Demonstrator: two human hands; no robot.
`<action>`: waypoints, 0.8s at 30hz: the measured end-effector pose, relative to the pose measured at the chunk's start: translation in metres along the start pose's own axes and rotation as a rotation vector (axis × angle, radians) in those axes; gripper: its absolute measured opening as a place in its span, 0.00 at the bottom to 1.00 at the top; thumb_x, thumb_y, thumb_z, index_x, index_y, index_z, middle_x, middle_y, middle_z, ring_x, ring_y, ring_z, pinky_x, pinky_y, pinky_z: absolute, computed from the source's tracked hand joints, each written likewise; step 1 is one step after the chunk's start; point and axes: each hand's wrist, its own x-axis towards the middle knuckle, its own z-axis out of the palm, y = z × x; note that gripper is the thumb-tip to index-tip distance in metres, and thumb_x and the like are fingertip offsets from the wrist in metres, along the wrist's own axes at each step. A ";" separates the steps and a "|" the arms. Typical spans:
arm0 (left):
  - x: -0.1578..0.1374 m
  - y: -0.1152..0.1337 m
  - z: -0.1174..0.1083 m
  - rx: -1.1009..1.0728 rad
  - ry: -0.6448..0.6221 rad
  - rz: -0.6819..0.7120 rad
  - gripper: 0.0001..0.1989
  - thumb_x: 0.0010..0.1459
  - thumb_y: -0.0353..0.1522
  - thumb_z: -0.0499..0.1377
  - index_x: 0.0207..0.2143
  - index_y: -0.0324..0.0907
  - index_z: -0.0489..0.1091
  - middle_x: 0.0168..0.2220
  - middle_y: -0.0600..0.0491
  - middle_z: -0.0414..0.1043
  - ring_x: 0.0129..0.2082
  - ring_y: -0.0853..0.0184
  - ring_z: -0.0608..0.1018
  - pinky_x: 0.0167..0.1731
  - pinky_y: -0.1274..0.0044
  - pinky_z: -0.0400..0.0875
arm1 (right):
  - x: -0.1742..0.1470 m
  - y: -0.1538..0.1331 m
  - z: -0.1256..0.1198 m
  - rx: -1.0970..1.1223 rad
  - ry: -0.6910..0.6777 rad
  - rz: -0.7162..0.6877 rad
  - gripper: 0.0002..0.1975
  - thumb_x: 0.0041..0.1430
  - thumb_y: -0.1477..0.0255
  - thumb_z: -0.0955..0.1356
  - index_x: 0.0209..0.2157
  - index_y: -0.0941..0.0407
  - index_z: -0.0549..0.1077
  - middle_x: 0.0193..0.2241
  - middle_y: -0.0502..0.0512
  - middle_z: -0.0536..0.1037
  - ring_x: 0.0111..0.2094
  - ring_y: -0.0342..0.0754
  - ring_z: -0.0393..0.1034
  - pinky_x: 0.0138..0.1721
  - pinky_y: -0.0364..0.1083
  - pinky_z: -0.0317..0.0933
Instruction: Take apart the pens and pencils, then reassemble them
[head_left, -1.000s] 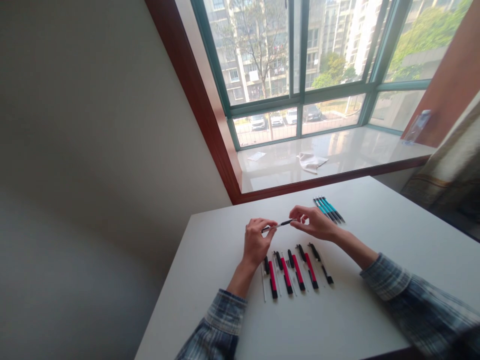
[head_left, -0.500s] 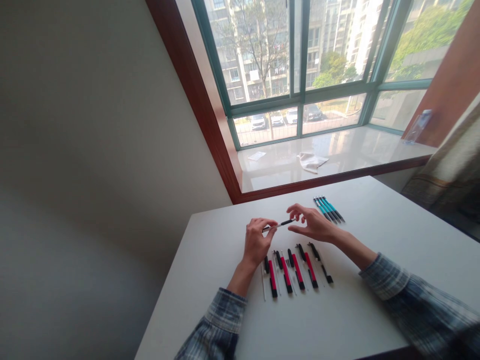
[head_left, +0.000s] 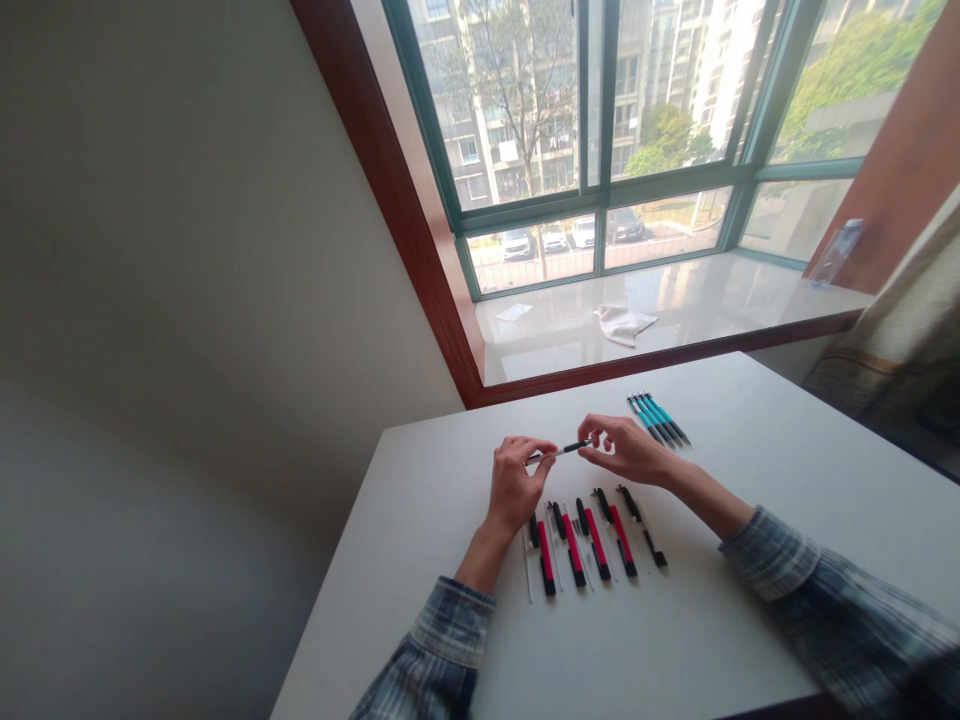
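Observation:
A thin pen part (head_left: 561,451) with a black end is held a little above the white table (head_left: 720,620). My left hand (head_left: 514,486) pinches its left end and my right hand (head_left: 628,450) pinches its black right end. Just below the hands lies a row of several red-and-black pen bodies (head_left: 592,537) with thin refills and small parts between them. A bunch of several teal pens (head_left: 658,418) lies on the table behind my right hand.
The table stands against a window sill (head_left: 675,310) with a crumpled white cloth (head_left: 622,322) and a paper scrap (head_left: 513,312) on it. A grey wall is on the left, and a draped fabric (head_left: 900,350) hangs at the right.
My right hand's fingers opened off the black end half a second ago and have now closed on it again. The left hand has kept its hold.

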 end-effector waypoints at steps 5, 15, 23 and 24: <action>0.001 0.002 -0.001 -0.003 0.004 -0.001 0.07 0.61 0.29 0.63 0.38 0.49 0.80 0.40 0.53 0.82 0.46 0.58 0.77 0.52 0.62 0.69 | 0.000 -0.001 0.000 -0.006 -0.005 -0.007 0.11 0.65 0.62 0.69 0.40 0.55 0.75 0.36 0.55 0.81 0.32 0.47 0.73 0.32 0.45 0.68; 0.001 0.004 -0.002 -0.015 -0.001 -0.006 0.07 0.62 0.29 0.63 0.38 0.49 0.79 0.41 0.52 0.82 0.46 0.57 0.77 0.51 0.61 0.70 | -0.001 -0.002 0.000 -0.001 -0.005 -0.001 0.12 0.66 0.61 0.68 0.36 0.55 0.76 0.32 0.55 0.81 0.30 0.47 0.73 0.32 0.46 0.68; 0.001 0.003 -0.002 -0.016 -0.006 -0.009 0.07 0.62 0.29 0.63 0.39 0.49 0.79 0.41 0.52 0.82 0.46 0.57 0.76 0.50 0.61 0.71 | 0.000 -0.003 -0.001 0.000 -0.019 0.005 0.14 0.67 0.60 0.67 0.35 0.55 0.77 0.30 0.54 0.80 0.28 0.46 0.73 0.31 0.46 0.67; 0.001 0.003 -0.002 -0.015 -0.005 -0.009 0.07 0.62 0.29 0.63 0.38 0.49 0.79 0.41 0.52 0.82 0.46 0.57 0.76 0.51 0.61 0.71 | -0.001 -0.003 0.000 0.008 -0.018 0.005 0.13 0.67 0.60 0.67 0.36 0.55 0.77 0.31 0.54 0.81 0.29 0.46 0.73 0.31 0.46 0.68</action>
